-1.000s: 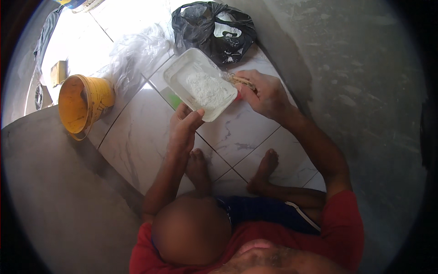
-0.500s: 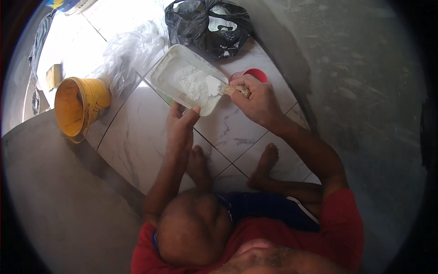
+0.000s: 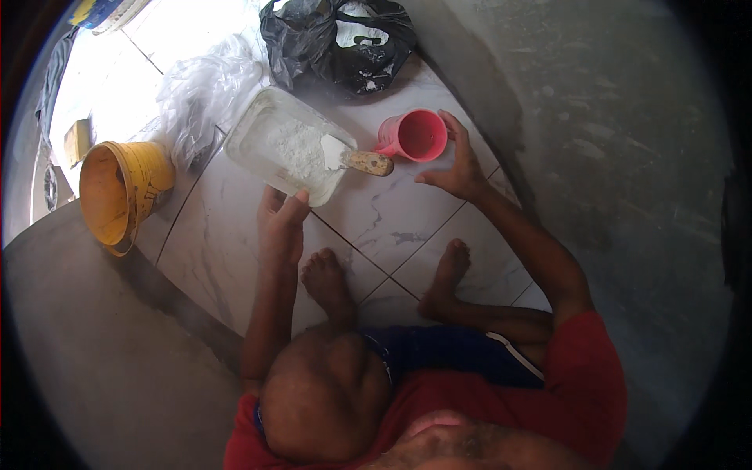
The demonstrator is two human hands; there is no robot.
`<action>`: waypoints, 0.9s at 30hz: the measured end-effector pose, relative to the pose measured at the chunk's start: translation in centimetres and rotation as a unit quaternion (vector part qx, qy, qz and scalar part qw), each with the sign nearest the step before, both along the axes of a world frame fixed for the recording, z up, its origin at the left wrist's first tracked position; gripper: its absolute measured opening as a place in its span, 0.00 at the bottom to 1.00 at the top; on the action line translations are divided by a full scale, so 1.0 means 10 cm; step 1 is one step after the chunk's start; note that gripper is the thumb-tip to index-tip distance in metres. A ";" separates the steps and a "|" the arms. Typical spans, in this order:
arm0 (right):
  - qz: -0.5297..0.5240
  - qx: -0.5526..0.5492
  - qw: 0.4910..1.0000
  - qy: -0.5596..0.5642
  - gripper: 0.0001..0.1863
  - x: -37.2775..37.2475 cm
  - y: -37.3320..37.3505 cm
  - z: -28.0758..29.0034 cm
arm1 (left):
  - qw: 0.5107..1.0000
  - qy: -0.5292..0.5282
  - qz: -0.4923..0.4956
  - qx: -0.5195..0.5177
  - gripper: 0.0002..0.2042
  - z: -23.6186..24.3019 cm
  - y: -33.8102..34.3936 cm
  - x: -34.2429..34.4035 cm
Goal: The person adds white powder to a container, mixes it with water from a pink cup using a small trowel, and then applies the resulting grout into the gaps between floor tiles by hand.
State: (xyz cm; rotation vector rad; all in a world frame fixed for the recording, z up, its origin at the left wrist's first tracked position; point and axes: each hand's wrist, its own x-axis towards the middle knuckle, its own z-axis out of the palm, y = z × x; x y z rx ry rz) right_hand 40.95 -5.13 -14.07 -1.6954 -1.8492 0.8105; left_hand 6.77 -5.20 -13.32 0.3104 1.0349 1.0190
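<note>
My left hand grips the near edge of a white rectangular tray that has a mound of white powder in it. A putty knife rests in the powder, its worn wooden handle sticking out over the tray's right side. A pink cup with a handle stands just right of the tray; what is inside is hard to make out. My right hand is at the cup's right side, fingertips at its rim and thumb held apart below it.
A black plastic bag with white material is at the back. Crumpled clear plastic, a yellow bucket and a small tan block lie to the left on the tiles. Grey concrete borders the right. My bare feet are below.
My right hand has let go of the putty knife and moved right to the pink cup, which shows fully now. The tray has shifted left in my left hand.
</note>
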 end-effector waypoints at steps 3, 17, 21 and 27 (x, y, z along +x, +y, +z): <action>-0.014 0.014 0.994 0.107 0.59 -0.19 0.07 -0.13 | 1.000 0.015 -0.019 0.005 0.32 -0.10 -0.01 -0.07; 0.176 0.125 0.976 0.001 0.43 -0.34 0.69 0.66 | 0.990 0.018 -0.138 -0.009 0.31 -0.17 0.14 -0.12; 0.273 0.156 0.948 -0.060 0.41 -0.34 0.81 0.84 | 0.985 0.020 -0.171 -0.005 0.32 -0.16 0.16 -0.06; 0.294 0.099 0.944 -0.109 0.39 -0.43 0.87 0.99 | 0.981 0.035 -0.192 0.002 0.34 -0.21 0.17 -0.06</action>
